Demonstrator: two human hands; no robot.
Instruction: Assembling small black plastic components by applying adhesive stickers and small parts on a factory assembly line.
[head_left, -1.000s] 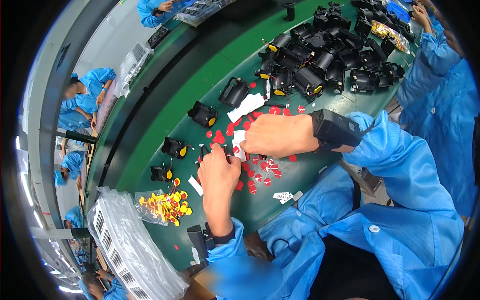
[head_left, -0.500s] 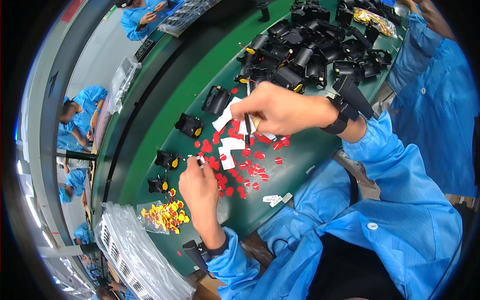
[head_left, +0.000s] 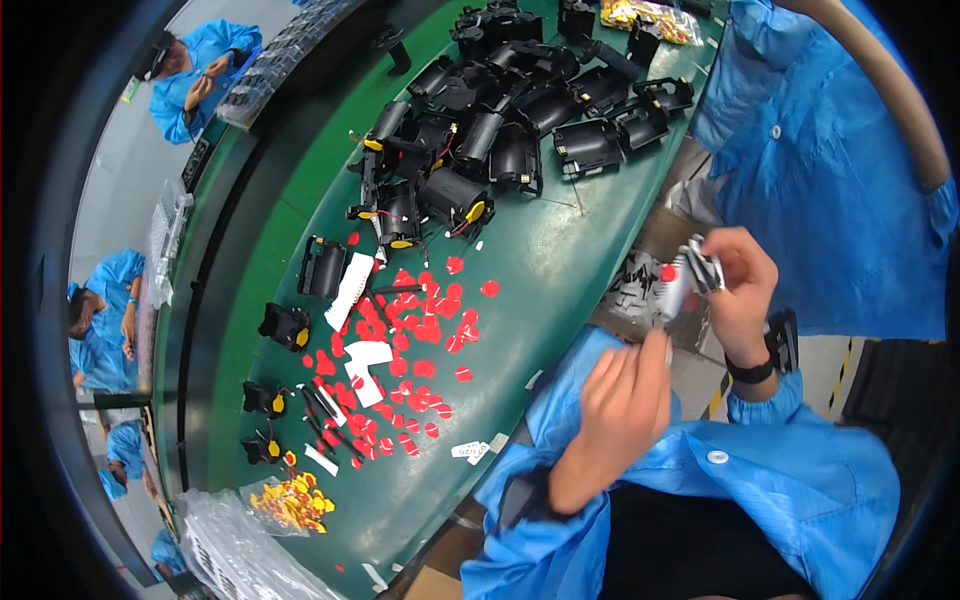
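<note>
Both of my hands are off the table's right edge, above an open box (head_left: 610,318) with black and white scraps inside. My right hand (head_left: 742,292) is closed on a few short black-and-silver strips (head_left: 703,264); their kind is unclear. My left hand (head_left: 620,402) is just left of it, its fingertips pinched together. What they hold, if anything, is too blurred to name. Between the hands shows a pale piece with a red dot (head_left: 667,273); whether a hand holds it I cannot tell. Red round stickers (head_left: 425,330) lie scattered on the green table with white paper pieces (head_left: 350,290).
Black plastic housings (head_left: 480,140) with wires and yellow tabs are heaped at the table's far end. Several more stand along its left side, near yellow-red tabs (head_left: 295,503) and clear plastic wrap (head_left: 225,545). A co-worker in a blue smock (head_left: 820,200) is close on the right.
Both hands have moved right, from above the red stickers to beyond the table's edge. The view has swung right too. Dark thin strips now lie among the stickers where the hands were.
</note>
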